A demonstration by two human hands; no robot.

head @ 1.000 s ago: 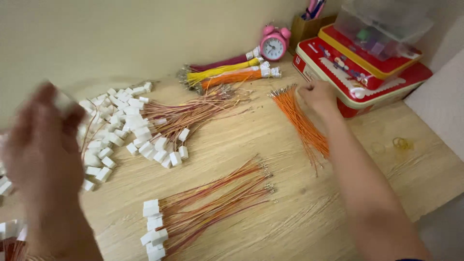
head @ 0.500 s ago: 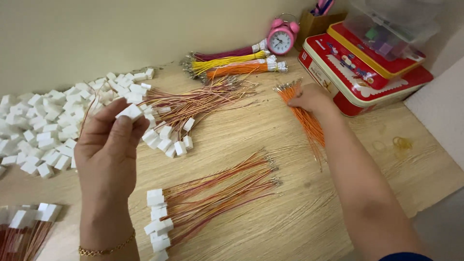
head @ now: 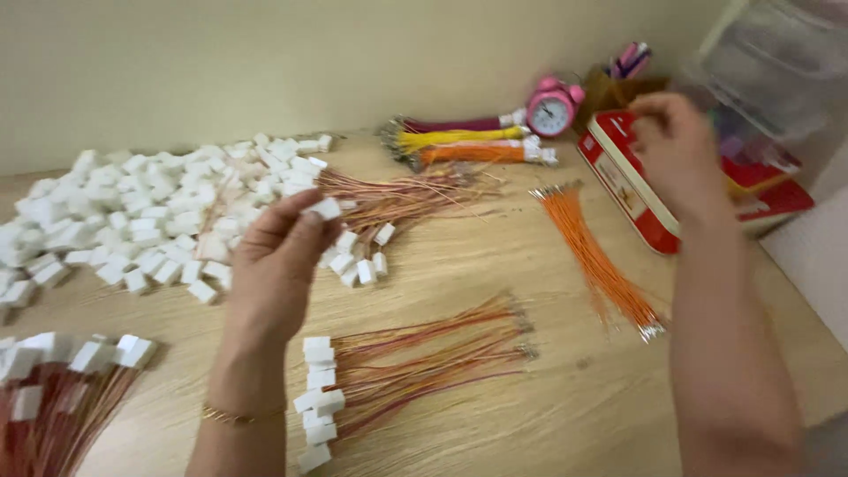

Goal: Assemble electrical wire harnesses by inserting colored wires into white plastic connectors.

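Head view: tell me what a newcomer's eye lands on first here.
The big heap of white connector housings spread over the table's left side stands out first. At centre, the left hand pinches a single white housing between its fingertips. To the right lie the loose orange wires, and above them the right hand is raised in front of a red tin.

Our left hand [head: 278, 261] raised mid-frame, back toward camera, fingers curled upward, thumb and fingertips [head: 309, 215] pinched together near top. Thin gold bracelet [head: 231, 415] circles our left wrist; forearm runs down to bottom edge. Our right hand [head: 676, 150] lifted high at right, blurred, fingers bent and loosely bunched; whether pinching anything, cannot tell. Our bare right forearm stretches from lower right corner up to wrist.
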